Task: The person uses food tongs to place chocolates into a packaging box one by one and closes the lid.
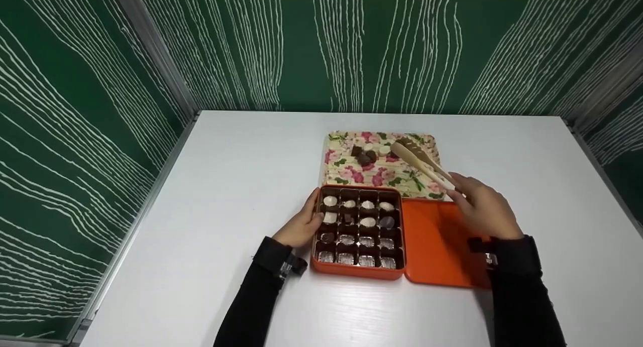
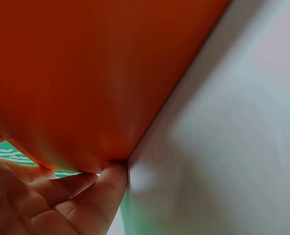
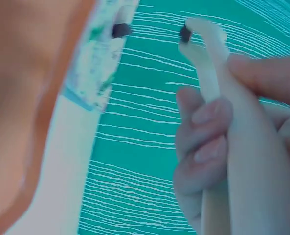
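Note:
An orange box (image 1: 357, 272) with a divided dark insert holds several white and dark chocolates in its far rows. Shiny clear cups show in the nearer compartments. My left hand (image 1: 297, 229) holds the box's left side, thumb at the rim and fingers against the outer wall; the left wrist view shows fingertips (image 2: 113, 171) touching that wall low down. In my right hand (image 1: 485, 209) I grip wooden tongs (image 1: 421, 164) over a floral tray (image 1: 334, 175). Between their tips, the right wrist view shows a small dark chocolate (image 3: 185, 33).
Several dark and white chocolates (image 1: 369, 156) lie on the tray behind the box. An orange lid (image 1: 427, 251) lies flat at the box's right, partly under my right hand. All stand on a white table (image 1: 226, 186), with green, white-streaked panels (image 1: 296, 45) around it.

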### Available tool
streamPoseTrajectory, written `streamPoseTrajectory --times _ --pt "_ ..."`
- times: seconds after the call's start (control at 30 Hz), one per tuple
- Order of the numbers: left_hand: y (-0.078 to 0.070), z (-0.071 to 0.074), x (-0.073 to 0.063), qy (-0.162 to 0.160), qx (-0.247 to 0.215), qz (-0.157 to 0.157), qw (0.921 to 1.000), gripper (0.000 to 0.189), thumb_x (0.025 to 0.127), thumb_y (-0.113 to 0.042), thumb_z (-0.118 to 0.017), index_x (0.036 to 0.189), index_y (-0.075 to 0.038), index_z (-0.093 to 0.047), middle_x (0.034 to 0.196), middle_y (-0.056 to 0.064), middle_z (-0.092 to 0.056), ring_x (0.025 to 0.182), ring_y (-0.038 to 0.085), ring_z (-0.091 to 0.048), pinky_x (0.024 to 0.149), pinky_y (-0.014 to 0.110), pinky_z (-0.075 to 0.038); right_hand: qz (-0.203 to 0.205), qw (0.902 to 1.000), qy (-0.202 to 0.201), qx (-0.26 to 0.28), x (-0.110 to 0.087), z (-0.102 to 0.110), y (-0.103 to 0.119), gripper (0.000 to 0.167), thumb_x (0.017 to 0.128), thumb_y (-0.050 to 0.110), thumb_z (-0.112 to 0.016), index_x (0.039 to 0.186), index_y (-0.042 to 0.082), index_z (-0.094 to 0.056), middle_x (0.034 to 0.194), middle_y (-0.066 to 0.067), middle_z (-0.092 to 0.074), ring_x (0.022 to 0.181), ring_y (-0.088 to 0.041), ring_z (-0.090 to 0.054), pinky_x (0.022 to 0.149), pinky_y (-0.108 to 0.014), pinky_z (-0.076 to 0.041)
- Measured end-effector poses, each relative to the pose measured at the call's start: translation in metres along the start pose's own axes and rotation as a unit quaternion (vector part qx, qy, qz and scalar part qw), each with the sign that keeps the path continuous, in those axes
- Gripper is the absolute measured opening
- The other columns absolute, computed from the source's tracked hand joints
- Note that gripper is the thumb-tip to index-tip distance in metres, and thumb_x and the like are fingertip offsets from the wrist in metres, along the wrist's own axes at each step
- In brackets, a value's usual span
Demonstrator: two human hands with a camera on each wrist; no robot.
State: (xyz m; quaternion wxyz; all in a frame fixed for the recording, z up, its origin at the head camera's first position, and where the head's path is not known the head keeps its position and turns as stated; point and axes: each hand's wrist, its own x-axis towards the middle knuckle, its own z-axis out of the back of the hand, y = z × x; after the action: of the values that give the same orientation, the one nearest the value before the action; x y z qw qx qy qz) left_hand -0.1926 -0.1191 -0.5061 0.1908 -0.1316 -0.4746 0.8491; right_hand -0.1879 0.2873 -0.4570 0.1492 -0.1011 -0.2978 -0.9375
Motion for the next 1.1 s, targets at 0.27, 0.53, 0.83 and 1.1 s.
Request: streamPoseTrajectory --times 0.27,0.53,0.83,1.1 --pt "0.001 -0.001 0.0 0.005 -0.014 -0.003 0.9999 0.069 0.109 -0.015 -0.038 0.163 0.0 0.002 0.167 0.03 -0.01 0.151 0.044 -0.021 0.125 0.05 -0.019 0.085 0.9932 0.042 0.067 -0.01 0.007 0.015 0.044 0.101 0.006 -0.065 0.144 0.001 -0.058 0.099 -0.009 -0.069 0.063 -0.007 -0.042 0.056 -0.024 -0.033" --pt "0.005 -0.003 0.001 0.002 -0.018 -0.01 0.9998 0.069 0.108 -0.012 -0.038 0.163 0.002 0.002 0.165 0.032 -0.013 0.15 0.045 -0.024 0.125 0.05 -0.02 0.126 0.9787 0.109 0.12 -0.016 0.008 0.025 0.045 0.097 0.0 -0.067 0.141 -0.002 -0.06 0.116 -0.015 -0.071 0.062 -0.004 -0.044 0.055 -0.024 -0.038" --pt "0.004 -0.004 0.002 0.0 -0.025 -0.009 0.9997 0.069 0.108 -0.011 -0.039 0.163 0.002 0.001 0.165 0.033 -0.013 0.15 0.047 -0.023 0.125 0.051 -0.019 0.178 0.962 0.191 0.08 -0.025 0.002 0.033 0.039 0.101 0.012 -0.066 0.14 0.008 -0.064 0.128 -0.011 -0.069 0.087 -0.007 -0.059 0.069 -0.027 -0.046" --pt "0.002 -0.002 0.001 -0.001 -0.017 0.002 0.9999 0.07 0.109 -0.015 -0.039 0.164 -0.002 0.002 0.166 0.03 -0.013 0.15 0.045 -0.024 0.125 0.049 -0.018 0.191 0.9517 0.23 0.068 -0.03 0.0 0.039 0.036 0.1 0.011 -0.067 0.136 0.006 -0.067 0.124 -0.011 -0.07 0.105 -0.024 -0.069 0.086 -0.039 -0.058"
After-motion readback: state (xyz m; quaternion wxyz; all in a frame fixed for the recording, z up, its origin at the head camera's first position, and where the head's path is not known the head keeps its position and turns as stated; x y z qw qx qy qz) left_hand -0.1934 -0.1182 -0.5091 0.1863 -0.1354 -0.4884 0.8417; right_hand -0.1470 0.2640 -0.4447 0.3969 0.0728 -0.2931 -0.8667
